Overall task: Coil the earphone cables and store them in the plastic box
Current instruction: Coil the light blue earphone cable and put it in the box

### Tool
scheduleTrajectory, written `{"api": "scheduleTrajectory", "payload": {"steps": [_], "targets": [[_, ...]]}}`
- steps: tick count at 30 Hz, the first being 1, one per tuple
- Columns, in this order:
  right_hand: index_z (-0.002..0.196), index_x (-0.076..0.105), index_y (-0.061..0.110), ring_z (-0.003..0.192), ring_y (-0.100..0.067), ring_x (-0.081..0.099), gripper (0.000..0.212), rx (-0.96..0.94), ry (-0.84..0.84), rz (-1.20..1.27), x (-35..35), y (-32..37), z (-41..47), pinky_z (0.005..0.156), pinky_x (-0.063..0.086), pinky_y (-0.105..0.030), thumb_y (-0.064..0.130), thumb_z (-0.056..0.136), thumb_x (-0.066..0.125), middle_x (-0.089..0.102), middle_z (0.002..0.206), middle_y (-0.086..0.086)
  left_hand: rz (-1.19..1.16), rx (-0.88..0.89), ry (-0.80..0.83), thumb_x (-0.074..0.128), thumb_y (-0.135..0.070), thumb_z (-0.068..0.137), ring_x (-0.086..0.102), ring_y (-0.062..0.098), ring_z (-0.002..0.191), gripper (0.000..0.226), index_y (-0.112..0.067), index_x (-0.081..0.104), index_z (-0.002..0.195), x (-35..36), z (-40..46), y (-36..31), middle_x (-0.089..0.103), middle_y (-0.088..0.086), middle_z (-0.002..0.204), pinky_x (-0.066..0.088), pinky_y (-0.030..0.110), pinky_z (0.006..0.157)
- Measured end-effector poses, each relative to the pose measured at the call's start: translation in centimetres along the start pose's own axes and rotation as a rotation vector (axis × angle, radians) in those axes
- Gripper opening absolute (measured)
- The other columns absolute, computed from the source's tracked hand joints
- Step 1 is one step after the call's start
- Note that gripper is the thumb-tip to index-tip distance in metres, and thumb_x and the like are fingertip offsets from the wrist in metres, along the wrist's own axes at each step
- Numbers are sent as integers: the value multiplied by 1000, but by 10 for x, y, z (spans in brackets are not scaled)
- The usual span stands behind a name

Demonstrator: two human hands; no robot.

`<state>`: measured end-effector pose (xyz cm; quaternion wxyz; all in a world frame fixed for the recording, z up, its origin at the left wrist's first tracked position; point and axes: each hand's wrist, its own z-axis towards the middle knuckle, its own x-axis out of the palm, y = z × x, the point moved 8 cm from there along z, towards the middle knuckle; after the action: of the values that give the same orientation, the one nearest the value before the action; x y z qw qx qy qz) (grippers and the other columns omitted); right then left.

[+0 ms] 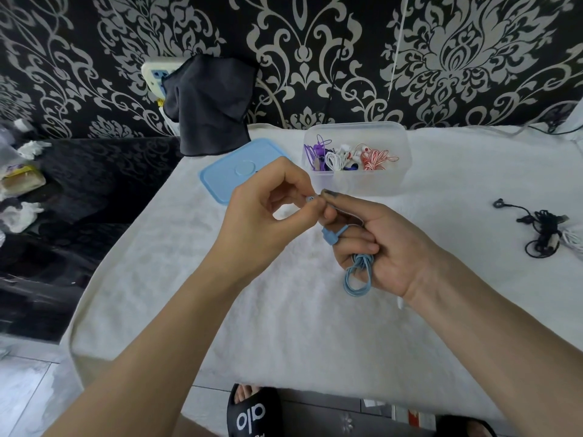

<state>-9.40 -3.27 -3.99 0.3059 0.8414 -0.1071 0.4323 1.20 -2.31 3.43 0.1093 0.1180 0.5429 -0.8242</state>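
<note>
Right hand: right hand [388, 244] curled closed around a light blue earphone cable [359, 274], coil loops hang below the fist, thumb and forefinger pinched up at the top.
Left hand: left hand [265, 212] fingertips pinched together on the small end of the same cable, touching the right hand's fingertips.
Cable detail: blue plug or slider piece [329, 236] sticks out beside the right fingers; earbud end too small to tell.
Plastic box: clear plastic box [400, 143] open on the white cloth [189, 279], just beyond the hands, holds coiled purple, white and red-white earphones.
Lid: blue lid [220, 178] lies flat left of the box, partly behind the left hand.
Other earphones: black tangled earphones [541, 231] on the cloth far right, well apart from the box, a white cable just beside them at the edge.
Background: dark cloth [211, 105] hangs against patterned wall.
Foreground: black slipper [252, 414] at the bottom edge.
</note>
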Motion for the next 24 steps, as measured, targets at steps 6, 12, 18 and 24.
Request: {"api": "scheduleTrajectory", "payload": {"steps": [6, 12, 18, 24], "targets": [[79, 73, 1, 29, -7, 27, 18, 32, 94, 14, 8, 0, -2, 29, 20, -10, 15, 83, 64, 55, 66, -1, -27, 1, 10, 73, 1, 90, 64, 17, 81, 21, -16, 60, 89, 0, 0, -2, 62, -6, 87, 52, 30, 81], [78, 72, 2, 30, -7, 27, 17, 25, 102, -16, 8, 1, -2, 30, 20, -9, 15, 85, 63, 52, 67, -1, -71, -16, 18, 73, 5, 88, 62, 18, 80, 21, -12, 60, 88, 0, 0, -2, 62, -3, 86, 51, 30, 79], [84, 65, 6, 30, -6, 26, 8, -3, 38, -35, 5, 1, 0, 30, 19, -9, 15, 83, 66, 52, 64, 1, -48, -37, 16, 74, 2, 88, 65, 19, 81, 21, -14, 60, 90, -1, -1, 0, 63, -5, 86, 55, 35, 82], [87, 68, 7, 30, -5, 25, 10, -26, -13, -44, -1, 4, 3, 29, 22, -12, 16, 83, 69, 59, 73, 0, 30, -4, 19, 75, -10, 90, 69, 18, 85, 15, -14, 64, 99, -3, -1, -4, 67, -2, 92, 56, 32, 86]]}}
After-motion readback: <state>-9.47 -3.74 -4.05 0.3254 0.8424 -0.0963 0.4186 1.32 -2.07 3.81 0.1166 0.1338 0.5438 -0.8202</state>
